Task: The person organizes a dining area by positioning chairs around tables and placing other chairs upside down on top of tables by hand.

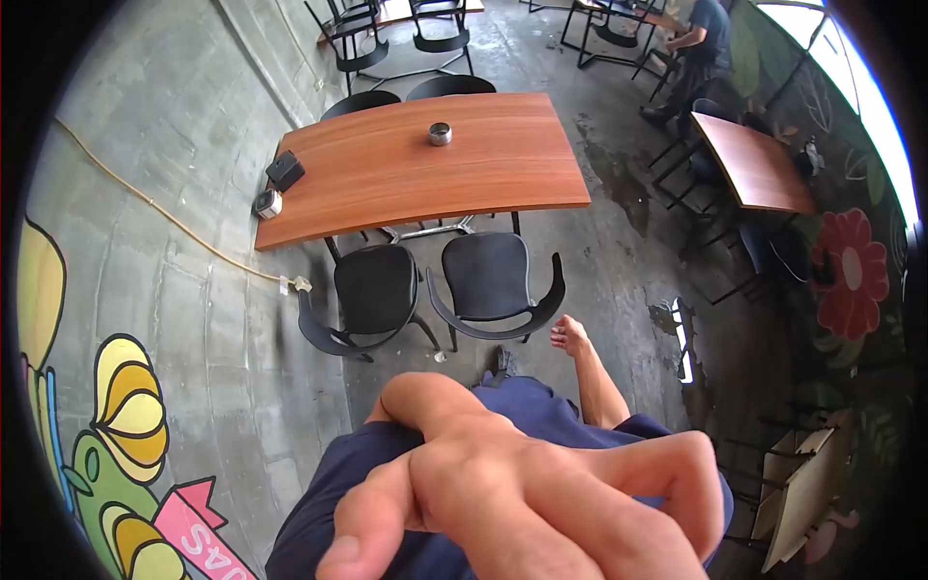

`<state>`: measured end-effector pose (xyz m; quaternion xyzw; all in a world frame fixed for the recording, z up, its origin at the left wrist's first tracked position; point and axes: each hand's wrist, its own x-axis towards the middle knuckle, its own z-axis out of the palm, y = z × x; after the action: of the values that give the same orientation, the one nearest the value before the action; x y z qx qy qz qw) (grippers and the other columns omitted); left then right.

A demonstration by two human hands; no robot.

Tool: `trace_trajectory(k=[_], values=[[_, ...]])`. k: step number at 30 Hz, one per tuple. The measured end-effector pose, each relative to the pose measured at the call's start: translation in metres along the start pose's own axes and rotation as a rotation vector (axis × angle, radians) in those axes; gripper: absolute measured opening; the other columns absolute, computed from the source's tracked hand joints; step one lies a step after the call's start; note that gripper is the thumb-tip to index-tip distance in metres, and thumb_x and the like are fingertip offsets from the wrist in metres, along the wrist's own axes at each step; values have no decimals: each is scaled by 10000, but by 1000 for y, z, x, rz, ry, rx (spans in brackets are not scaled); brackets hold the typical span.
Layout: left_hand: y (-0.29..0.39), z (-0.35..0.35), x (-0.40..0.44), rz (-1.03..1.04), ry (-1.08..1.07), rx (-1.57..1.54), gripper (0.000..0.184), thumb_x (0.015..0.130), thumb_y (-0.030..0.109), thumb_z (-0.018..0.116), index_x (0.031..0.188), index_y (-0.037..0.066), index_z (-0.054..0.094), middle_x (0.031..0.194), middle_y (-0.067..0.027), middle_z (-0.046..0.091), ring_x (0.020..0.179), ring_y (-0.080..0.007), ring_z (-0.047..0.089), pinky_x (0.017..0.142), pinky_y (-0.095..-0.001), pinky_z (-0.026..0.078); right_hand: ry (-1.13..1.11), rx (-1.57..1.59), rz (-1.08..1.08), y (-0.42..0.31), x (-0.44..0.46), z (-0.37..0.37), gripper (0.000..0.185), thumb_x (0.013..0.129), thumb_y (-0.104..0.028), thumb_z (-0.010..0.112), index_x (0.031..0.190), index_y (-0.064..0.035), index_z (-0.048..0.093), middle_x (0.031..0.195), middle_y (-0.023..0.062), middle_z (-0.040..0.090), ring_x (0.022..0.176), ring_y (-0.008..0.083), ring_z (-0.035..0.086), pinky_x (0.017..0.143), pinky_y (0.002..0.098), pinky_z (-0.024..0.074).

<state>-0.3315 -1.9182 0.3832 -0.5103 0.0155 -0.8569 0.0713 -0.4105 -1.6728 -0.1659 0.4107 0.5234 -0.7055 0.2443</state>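
My left hand [522,483] is very close to the camera at the bottom centre. Its back is in view, with the thumb out to the left and the fingers spread; some fingertips are cut off by the lower edge. I see nothing held in it. Lower down and farther off, my right hand [568,334] hangs at my right side, fingers loosely curled and empty. The nearest thing to it is a black chair [488,280], which it does not touch. Dark blue clothing [329,493] shows behind my left hand.
Ahead stands a wooden table [387,184] with a metal bowl [440,133], a black box [285,170] and a small device [269,203]. Another black chair [375,290] is at its near side. A person [706,39] is at the back right, near another table [754,164].
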Motion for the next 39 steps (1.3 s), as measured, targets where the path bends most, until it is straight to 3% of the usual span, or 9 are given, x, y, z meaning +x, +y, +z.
trace_trajectory(k=[4, 9, 13, 18, 21, 23, 31, 36, 39], values=[[13, -53, 14, -155, -88, -29, 343, 952, 364, 342, 1112, 200, 597, 994, -57, 632, 722, -209, 458, 687, -353, 322, 108, -260, 27, -26, 37, 6, 467, 795, -391, 538, 1099, -37, 527, 882, 117, 574, 648, 283, 600, 561, 401, 477], [-56, -111, 15, -319, -195, -73, 472, 952, 503, 294, 1023, 187, 637, 966, -45, 614, 761, -204, 404, 713, -318, 333, 52, -317, -28, -35, 64, 12, 449, 807, -407, 552, 841, 41, 565, 786, 140, 580, 562, 338, 632, 420, 399, 471], [-24, -209, -44, -821, 221, 325, 446, 940, 440, 374, 972, 43, 575, 885, -64, 558, 759, -159, 412, 680, -281, 354, 186, -477, -43, -36, 81, 12, 453, 826, -393, 552, 759, 55, 558, 737, 158, 590, 497, 288, 597, 412, 409, 474], [55, -339, -228, -1329, 872, 1103, 273, 917, 281, 493, 1070, 80, 595, 872, 7, 578, 605, -53, 429, 539, -184, 337, 29, -803, -25, -48, 78, -3, 457, 858, -354, 549, 623, 38, 526, 514, 114, 517, 418, 221, 531, 412, 360, 441], [126, -377, -352, -1461, 1256, 1434, 215, 827, 309, 568, 872, 99, 575, 717, 23, 538, 556, -62, 445, 437, -224, 328, -51, -723, 6, -41, 65, -10, 435, 862, -327, 563, 594, 12, 515, 503, 99, 496, 397, 205, 502, 392, 349, 402], [147, -377, -378, -1661, 1386, 1537, 287, 765, 287, 598, 797, 2, 598, 785, -87, 638, 750, -182, 585, 685, -335, 452, -72, -708, 71, -35, 48, -19, 419, 867, -308, 570, 591, 2, 509, 504, 87, 478, 397, 199, 490, 392, 349, 396], [141, -415, -419, -1423, 1610, 1718, 582, 630, 323, 735, 1050, -25, 529, 1033, -168, 574, 956, -264, 557, 842, -347, 441, -13, -271, 205, -32, 41, -44, 474, 837, -459, 547, 1000, -16, 579, 790, 123, 585, 623, 235, 563, 556, 366, 465], [158, -470, -427, -1290, 1893, 716, 455, 700, 373, 662, 1007, 46, 586, 973, -119, 590, 863, -253, 562, 771, -416, 455, 14, 17, 80, -50, 78, -45, 531, 755, -487, 588, 1103, -89, 545, 963, 86, 573, 821, 230, 544, 752, 399, 461], [153, -488, -428, -1268, 1816, 847, 411, 702, 385, 662, 960, 75, 587, 934, -77, 588, 830, -234, 550, 748, -431, 449, -99, 269, 108, -63, 101, -33, 527, 733, -476, 610, 1064, -72, 542, 952, 86, 563, 824, 216, 543, 734, 389, 451]])
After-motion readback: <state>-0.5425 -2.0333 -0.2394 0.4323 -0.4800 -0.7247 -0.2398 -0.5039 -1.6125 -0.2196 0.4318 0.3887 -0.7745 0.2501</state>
